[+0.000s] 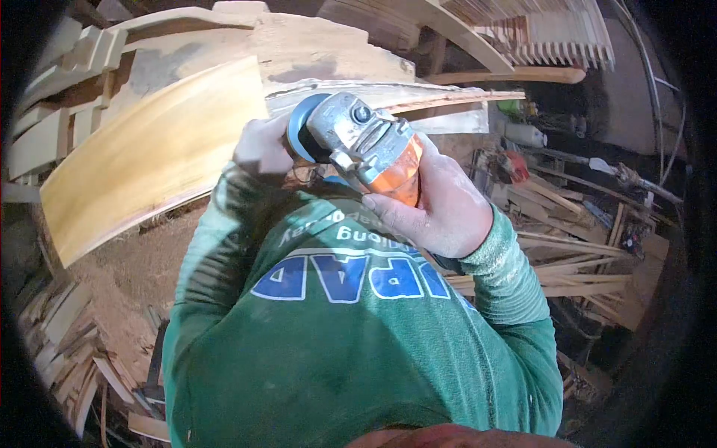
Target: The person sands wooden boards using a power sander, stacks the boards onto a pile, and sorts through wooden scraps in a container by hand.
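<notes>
My right hand (452, 205) is wrapped around the orange body of an angle grinder (396, 168), held up in front of my chest. Its grey metal head points up and to the left. A round blue-rimmed disc (300, 127) is fitted on that head. At the disc's left edge my left hand (261, 148) is closed against it, with the fingertips hidden behind. Just left of this hand lies a broad, curved, pale yellow wooden board (153, 157). Both hands look dusty.
Stacked wooden pieces (63, 82) stand at the upper left. A rack of thin slatted wood (556, 33) is at the upper right. Offcuts (575, 261) litter the right side, near a white bottle (525, 135). More scraps (71, 336) lie at the lower left on sawdust.
</notes>
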Available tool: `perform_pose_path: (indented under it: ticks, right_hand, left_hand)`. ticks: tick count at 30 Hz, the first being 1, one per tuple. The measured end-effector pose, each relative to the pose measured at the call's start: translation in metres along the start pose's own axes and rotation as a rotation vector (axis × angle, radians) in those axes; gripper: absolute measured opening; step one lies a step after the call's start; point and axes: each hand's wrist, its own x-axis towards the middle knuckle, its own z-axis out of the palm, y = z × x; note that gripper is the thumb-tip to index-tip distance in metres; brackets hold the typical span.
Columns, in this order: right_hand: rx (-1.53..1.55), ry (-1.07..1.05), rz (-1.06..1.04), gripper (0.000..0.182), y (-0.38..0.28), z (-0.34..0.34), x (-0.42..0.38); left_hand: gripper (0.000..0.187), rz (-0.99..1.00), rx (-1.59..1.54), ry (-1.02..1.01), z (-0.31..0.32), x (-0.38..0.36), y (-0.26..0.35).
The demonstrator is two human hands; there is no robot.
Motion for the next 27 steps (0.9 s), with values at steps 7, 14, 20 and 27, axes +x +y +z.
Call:
perform_pose_path:
  ticks: [7, 14, 20, 27]
  right_hand:
    - [0.141, 0.231, 0.007, 0.060, 0.059, -0.023, -0.013]
    - [0.286, 0.246, 0.217, 0.053, 0.097, -0.080, -0.028]
    - [0.326, 0.308, 0.188, 0.056, 0.150, -0.125, -0.037]
    - [0.232, 0.374, 0.270, 0.059, 0.232, -0.190, -0.051]
  left_hand:
    - [0.031, -0.006, -0.296, 0.068, -0.014, 0.004, 0.033]
    - [0.033, -0.028, -0.324, 0.081, -0.023, 0.006, 0.050]
    - [0.033, -0.149, -0.145, 0.073, -0.018, 0.006, 0.059]
    - [0.031, -0.219, -0.104, 0.026, -0.021, 0.004, 0.065]
